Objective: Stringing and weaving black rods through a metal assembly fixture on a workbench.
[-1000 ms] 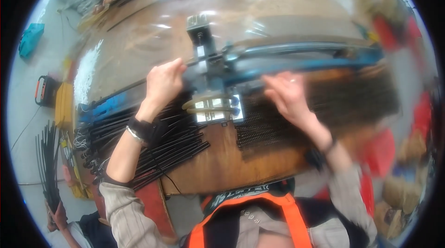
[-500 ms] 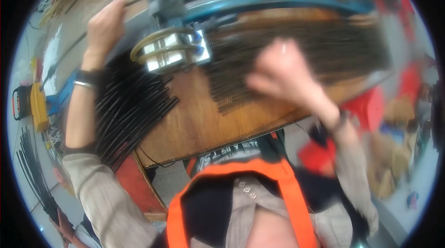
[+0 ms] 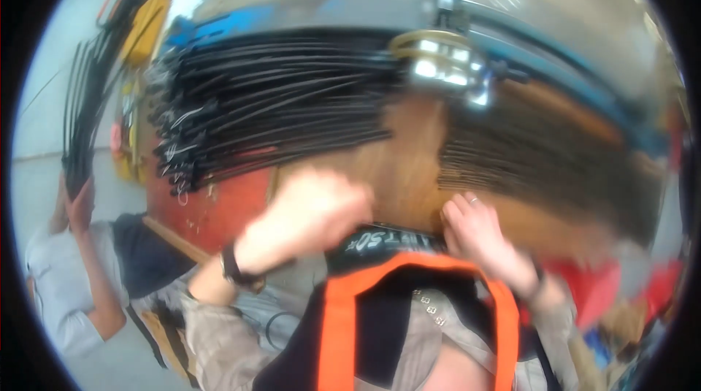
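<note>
My left hand (image 3: 314,208) is in front of the wooden worktop, below the ends of a pile of black tubes (image 3: 292,92). It looks rounded, but motion smears its fingers. At the front edge of the wooden worktop (image 3: 412,165), my right hand (image 3: 475,227) has its fingers bent downward and drawn together. Whatever they hold, if anything, is hidden. Beyond it lies a spread of thin dark rods (image 3: 526,150). Between the two piles, at the back, stands a shiny metal fixture (image 3: 442,66) with a yellowish hose looped round it.
A blue rail (image 3: 562,59) runs along the back. At the left, another person's hand (image 3: 80,205) grips a bundle of black tubes (image 3: 91,106). A red board (image 3: 204,219) lies under the tube ends. A yellow case (image 3: 146,29) is far left; red items (image 3: 584,285) are at right.
Both hands have come back toward my body, the left from the far left, the right from above the rods. The view has swung left, showing more of the other person.
</note>
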A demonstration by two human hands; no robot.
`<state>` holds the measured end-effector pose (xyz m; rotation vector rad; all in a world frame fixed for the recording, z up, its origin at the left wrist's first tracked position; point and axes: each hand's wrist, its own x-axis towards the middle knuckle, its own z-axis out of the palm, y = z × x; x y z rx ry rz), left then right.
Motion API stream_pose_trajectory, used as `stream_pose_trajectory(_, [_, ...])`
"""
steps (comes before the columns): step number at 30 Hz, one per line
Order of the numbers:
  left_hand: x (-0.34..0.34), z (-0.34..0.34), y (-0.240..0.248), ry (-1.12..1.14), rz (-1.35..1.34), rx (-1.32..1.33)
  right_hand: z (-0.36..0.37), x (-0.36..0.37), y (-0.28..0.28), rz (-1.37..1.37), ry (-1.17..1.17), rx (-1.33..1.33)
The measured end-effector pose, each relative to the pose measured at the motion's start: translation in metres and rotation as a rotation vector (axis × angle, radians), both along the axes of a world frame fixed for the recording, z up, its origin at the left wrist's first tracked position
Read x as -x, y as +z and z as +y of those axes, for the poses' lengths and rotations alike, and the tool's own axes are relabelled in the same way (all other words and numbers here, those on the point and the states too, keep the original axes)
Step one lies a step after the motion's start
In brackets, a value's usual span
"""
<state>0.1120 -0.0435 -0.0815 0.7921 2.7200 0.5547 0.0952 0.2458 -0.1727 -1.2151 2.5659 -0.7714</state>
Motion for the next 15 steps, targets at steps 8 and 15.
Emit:
stream_pose_trajectory(8, [-0.090, 0.003, -0.047, 0.401, -0.057, -0.184, -0.069, -0.008, -0.008, -0.150, 0.216, 0.013])
stream_pose_trajectory(15, [-0.101, 0.009, -0.058, 0.403, 0.058, -0.329, -0.071, -0.019, -0.014, -0.242, 0.244, 0.001])
